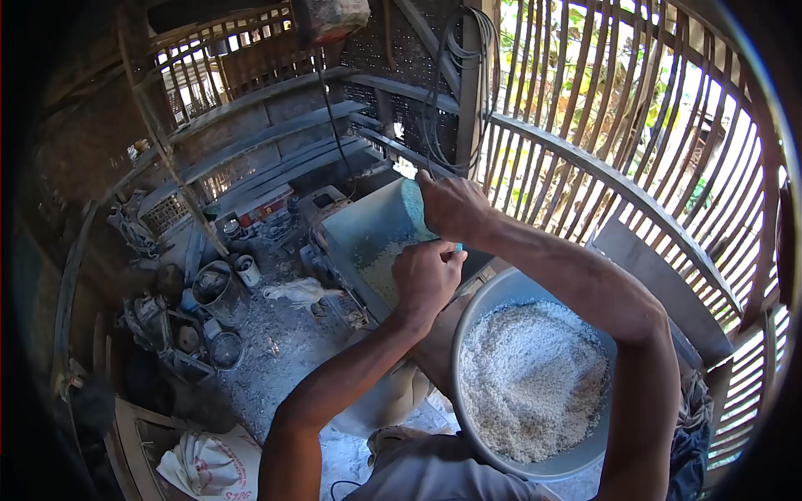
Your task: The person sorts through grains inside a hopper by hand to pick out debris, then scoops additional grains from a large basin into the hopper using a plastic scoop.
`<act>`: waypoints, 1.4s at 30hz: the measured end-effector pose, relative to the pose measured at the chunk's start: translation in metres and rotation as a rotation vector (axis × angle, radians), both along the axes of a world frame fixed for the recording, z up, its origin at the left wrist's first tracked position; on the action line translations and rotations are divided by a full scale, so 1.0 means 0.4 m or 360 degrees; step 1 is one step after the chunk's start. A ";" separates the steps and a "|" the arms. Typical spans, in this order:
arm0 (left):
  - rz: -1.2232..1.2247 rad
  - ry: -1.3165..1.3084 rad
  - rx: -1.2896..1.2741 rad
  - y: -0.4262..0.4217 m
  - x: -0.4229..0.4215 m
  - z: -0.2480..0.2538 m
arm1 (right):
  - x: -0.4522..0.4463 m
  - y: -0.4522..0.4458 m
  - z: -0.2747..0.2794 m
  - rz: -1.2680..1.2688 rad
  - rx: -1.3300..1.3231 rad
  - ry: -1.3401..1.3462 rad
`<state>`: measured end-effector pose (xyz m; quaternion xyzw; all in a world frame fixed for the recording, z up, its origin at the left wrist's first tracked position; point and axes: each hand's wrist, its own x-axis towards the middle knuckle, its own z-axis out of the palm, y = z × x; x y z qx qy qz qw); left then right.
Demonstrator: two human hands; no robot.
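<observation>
Both of my hands grip a teal plastic container point(411, 200), which is tilted over a metal hopper point(351, 219); its full shape is hidden by my hands. My right hand point(455, 209) is closed on its far right side. Nearer to me, my left hand point(428, 280) is closed at its lower edge, where a bit of teal shows by the fingers. Pale grain point(384, 271) lies inside the hopper below. To the right, under my right forearm, stands a large grey tub point(464, 417) holding white, coarse grain or meal point(535, 376).
Buckets point(215, 284) and a white can point(247, 270) stand on the dusty floor at left. A printed white sack point(219, 463) lies at lower left. Slatted walls point(618, 108) enclose the right side. Coiled cable point(443, 75) hangs from a post, and another cord hangs near the hopper.
</observation>
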<state>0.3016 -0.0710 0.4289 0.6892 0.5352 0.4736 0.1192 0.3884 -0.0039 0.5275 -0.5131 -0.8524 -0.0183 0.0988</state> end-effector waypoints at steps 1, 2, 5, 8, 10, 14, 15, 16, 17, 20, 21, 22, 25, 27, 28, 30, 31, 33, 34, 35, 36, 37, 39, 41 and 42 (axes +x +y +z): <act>-0.0031 0.0057 -0.0002 -0.001 -0.006 0.004 | 0.005 0.002 -0.005 0.0015 0.0017 0.0087; -0.0018 0.0133 0.0119 -0.001 -0.009 0.007 | 0.015 0.004 -0.008 0.0015 0.0037 0.0180; -0.0007 0.0352 0.0347 0.005 -0.014 0.043 | 0.066 0.003 0.013 -0.0150 0.0004 0.0384; -0.0117 0.0631 0.0255 -0.030 0.034 0.129 | 0.152 -0.047 0.052 -0.0291 -0.0309 0.0808; -0.0294 0.0667 0.0318 -0.060 0.095 0.162 | 0.224 -0.107 0.079 -0.0377 -0.0351 0.0929; -0.0727 0.0740 0.0262 -0.125 0.237 0.179 | 0.417 -0.229 0.057 -0.0715 -0.0398 0.1140; -0.0849 0.0738 0.0245 -0.140 0.279 0.167 | 0.464 -0.281 0.053 -0.0794 -0.0429 0.1104; -0.0973 0.0742 0.0180 -0.165 0.323 0.156 | 0.509 -0.326 0.038 -0.0890 -0.0439 0.1066; -0.1096 0.0737 0.0121 -0.193 0.370 0.144 | 0.558 -0.366 0.008 -0.0987 -0.0462 0.1055; -0.1301 0.0636 0.0019 -0.261 0.513 0.016 | 0.672 -0.474 -0.109 -0.1338 -0.0496 0.1056; -0.1353 0.0571 0.0022 -0.288 0.553 -0.035 | 0.715 -0.506 -0.153 -0.1373 -0.0489 0.0971; -0.1388 0.0528 -0.0027 -0.314 0.594 -0.086 | 0.753 -0.530 -0.196 -0.1468 -0.0498 0.0868; -0.1445 0.0445 -0.0151 -0.385 0.665 -0.128 | 0.797 -0.595 -0.227 -0.1610 -0.0563 0.0669; -0.1446 0.0403 -0.0201 -0.408 0.685 -0.145 | 0.817 -0.605 -0.228 -0.1681 -0.0610 0.0639; -0.1435 0.0379 -0.0201 -0.409 0.693 -0.154 | 0.820 -0.604 -0.229 -0.1716 -0.0629 0.0623; -0.1403 0.0376 -0.0197 -0.401 0.698 -0.183 | 0.818 -0.594 -0.267 -0.1706 -0.0675 0.0683; -0.1377 0.0397 -0.0200 -0.396 0.693 -0.211 | 0.815 -0.586 -0.296 -0.1693 -0.0698 0.0710; -0.1312 0.0492 -0.0186 -0.373 0.667 -0.272 | 0.811 -0.553 -0.392 -0.1556 -0.0714 0.0801; -0.1282 0.0568 -0.0166 -0.353 0.643 -0.305 | 0.815 -0.534 -0.455 -0.1456 -0.0691 0.0894; -0.1252 0.0642 -0.0146 -0.329 0.619 -0.323 | 0.819 -0.514 -0.518 -0.1355 -0.0672 0.0984; -0.1264 0.0782 -0.0185 -0.306 0.585 -0.328 | 0.802 -0.494 -0.598 -0.1286 -0.0533 0.1048; -0.1274 0.0921 -0.0221 -0.279 0.543 -0.330 | 0.771 -0.472 -0.655 -0.1260 -0.0635 0.1253; -0.1264 0.1152 -0.0270 -0.240 0.475 -0.323 | 0.722 -0.420 -0.767 -0.1292 -0.0729 0.1539; -0.1243 0.1332 -0.0278 -0.216 0.436 -0.302 | 0.636 -0.399 -0.725 -0.1207 -0.0875 0.1777; -0.1213 0.1374 -0.0291 -0.207 0.428 -0.301 | 0.630 -0.399 -0.725 -0.1153 -0.0820 0.1866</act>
